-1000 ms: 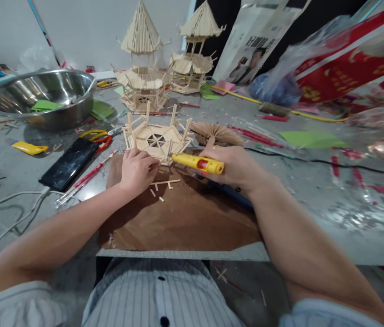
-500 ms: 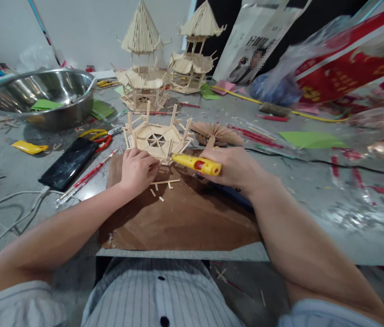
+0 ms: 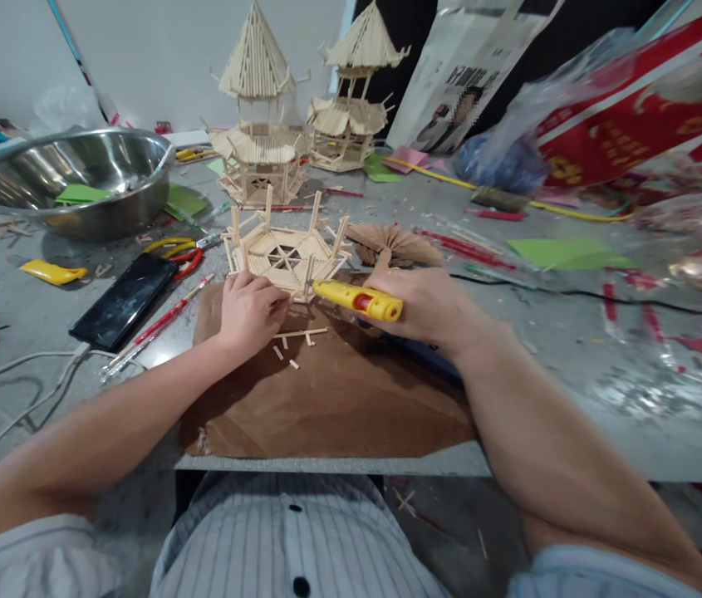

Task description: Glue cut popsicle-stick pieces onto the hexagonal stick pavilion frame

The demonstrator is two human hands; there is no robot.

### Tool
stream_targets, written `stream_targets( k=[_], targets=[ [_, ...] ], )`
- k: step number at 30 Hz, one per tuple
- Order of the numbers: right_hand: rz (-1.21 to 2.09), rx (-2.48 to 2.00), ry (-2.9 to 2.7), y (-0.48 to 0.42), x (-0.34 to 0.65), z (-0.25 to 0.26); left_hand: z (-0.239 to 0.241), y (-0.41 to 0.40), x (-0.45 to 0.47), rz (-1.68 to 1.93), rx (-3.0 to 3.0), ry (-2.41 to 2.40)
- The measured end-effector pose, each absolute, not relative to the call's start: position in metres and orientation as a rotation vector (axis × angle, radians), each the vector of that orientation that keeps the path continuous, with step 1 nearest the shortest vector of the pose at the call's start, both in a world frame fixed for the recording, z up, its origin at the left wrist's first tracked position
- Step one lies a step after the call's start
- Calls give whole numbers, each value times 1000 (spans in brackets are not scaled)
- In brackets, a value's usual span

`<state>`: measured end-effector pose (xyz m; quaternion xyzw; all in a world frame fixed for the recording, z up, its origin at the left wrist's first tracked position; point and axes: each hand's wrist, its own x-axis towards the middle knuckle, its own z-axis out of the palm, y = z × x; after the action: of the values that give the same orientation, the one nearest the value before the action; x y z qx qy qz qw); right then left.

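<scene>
A hexagonal base of thin wooden sticks [image 3: 285,249], with short upright posts at its corners, stands at the back of a brown sheet [image 3: 326,407]. My left hand [image 3: 252,311] has its fingers curled closed on the base's front left edge; the fingertips are partly hidden. In my right hand [image 3: 431,307] is a yellow hot glue gun [image 3: 356,299], gripped with its metal nozzle pointing left. The nozzle tip is at the base's front right post, and I cannot tell whether they touch. Several small cut stick pieces [image 3: 293,364] lie on the sheet in front.
Two stick pagodas [image 3: 257,83] stand behind. To the left are a steel bowl [image 3: 139,195], pliers [image 3: 189,264], a black phone [image 3: 126,301] and a white cable [image 3: 45,355]. A brown pleated fan shape [image 3: 394,245], a black cord [image 3: 606,297] and green paper [image 3: 568,254] are rightward.
Almost nothing differs. The whole view shifts very slightly, while both hands, the glue gun and the stick base keep their places relative to each other.
</scene>
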<state>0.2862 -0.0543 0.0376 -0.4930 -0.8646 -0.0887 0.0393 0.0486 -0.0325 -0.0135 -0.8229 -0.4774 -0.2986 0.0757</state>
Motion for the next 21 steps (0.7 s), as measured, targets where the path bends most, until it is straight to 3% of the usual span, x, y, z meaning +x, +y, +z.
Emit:
stream_targets(
  k=[21],
  targets=[
    [-286,-1478,-2646,-53,287,36,-9,-24,56,-931,-2483,-1433]
  ],
)
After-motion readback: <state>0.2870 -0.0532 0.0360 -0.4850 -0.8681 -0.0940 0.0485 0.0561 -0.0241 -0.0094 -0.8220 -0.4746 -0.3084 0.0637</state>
